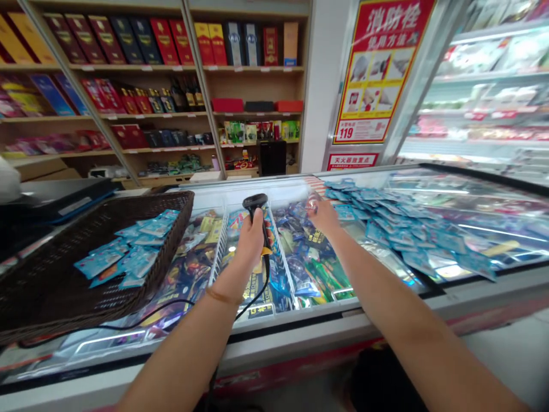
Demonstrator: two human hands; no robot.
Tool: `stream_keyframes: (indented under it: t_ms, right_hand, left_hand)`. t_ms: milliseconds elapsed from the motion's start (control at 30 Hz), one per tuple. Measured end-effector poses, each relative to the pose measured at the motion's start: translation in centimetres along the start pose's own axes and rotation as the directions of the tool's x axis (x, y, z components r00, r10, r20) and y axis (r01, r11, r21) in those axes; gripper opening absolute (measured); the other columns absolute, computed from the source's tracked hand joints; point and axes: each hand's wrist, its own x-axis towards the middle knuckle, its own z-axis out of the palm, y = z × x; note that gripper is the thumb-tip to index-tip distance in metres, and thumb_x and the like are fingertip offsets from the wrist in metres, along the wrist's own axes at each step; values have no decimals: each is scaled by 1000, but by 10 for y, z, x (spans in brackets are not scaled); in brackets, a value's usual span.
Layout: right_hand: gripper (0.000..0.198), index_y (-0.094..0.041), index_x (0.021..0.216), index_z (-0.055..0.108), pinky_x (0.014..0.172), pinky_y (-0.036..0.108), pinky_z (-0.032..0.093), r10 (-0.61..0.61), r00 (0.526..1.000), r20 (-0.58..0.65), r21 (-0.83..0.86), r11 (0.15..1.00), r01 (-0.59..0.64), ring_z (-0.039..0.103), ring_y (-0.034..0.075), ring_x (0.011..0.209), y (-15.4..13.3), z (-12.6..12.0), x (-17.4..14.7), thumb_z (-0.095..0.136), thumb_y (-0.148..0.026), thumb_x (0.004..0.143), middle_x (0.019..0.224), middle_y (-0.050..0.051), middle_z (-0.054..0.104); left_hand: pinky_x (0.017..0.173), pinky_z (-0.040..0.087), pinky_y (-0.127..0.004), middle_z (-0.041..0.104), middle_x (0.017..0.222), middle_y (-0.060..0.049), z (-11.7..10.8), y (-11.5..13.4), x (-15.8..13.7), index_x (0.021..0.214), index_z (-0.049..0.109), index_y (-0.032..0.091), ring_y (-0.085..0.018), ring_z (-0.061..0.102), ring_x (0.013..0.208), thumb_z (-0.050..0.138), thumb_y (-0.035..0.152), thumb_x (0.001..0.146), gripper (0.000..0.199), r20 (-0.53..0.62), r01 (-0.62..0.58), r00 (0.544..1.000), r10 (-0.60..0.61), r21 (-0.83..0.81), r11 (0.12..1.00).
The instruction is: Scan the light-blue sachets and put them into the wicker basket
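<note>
My left hand [252, 232] is wrapped round the handle of a black and yellow barcode scanner [255, 201], held over the chest freezer. A black cable runs down from its grip. My right hand [321, 210] is above the freezer's left-middle opening, beside the left end of a spread pile of blue packets [386, 214] on the glass lid. Its fingers look curled and partly blurred, and what they hold cannot be made out. More blue packets [139, 243] lie in a brown woven basket [182, 209] on the left.
Below my hands, the chest freezer [300, 323] holds wrapped goods sorted by white wire dividers [281, 252]. Shelves with boxes and bottles [253, 68] stand behind. A red fire hydrant sign [377, 74] hangs on the wall, with a lit display fridge [484, 109] at right.
</note>
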Motion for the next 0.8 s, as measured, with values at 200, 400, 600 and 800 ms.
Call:
stream_keyframes:
  t_ms: [200,400,600,800]
  right_hand:
    - [52,-16,134,67,117,63,36,215,976,36,-183,962,-205,45,43,146,26,-5,-4,68,-45,91,152,25,55]
    - [46,-15,135,64,111,54,43,30,995,100,-137,990,-16,57,39,135,0,-15,-11,56,-42,99,137,24,65]
    - [64,-11,137,62,115,64,35,128,981,144,-112,987,-112,44,47,145,9,-10,-9,67,-55,91,149,28,55]
    - [62,-14,132,62,108,52,46,104,987,121,94,989,-116,62,38,127,10,-1,-2,82,-34,77,129,22,69]
  left_hand:
    - [42,44,-22,61,72,4,-7,-19,-8,91,49,23,-10,58,50,72,68,81,52,64,27,998,-30,42,999]
    - [40,43,-23,60,74,3,-9,-21,-16,91,51,22,-9,54,49,73,71,79,54,106,23,994,-29,56,998]
    - [41,43,-23,60,75,4,-9,-22,-17,91,50,22,-9,53,48,73,69,80,54,106,13,994,-18,50,999]
    - [42,43,-23,60,77,3,-8,-21,-21,92,51,22,-9,54,49,73,70,80,55,149,11,989,-18,48,999]
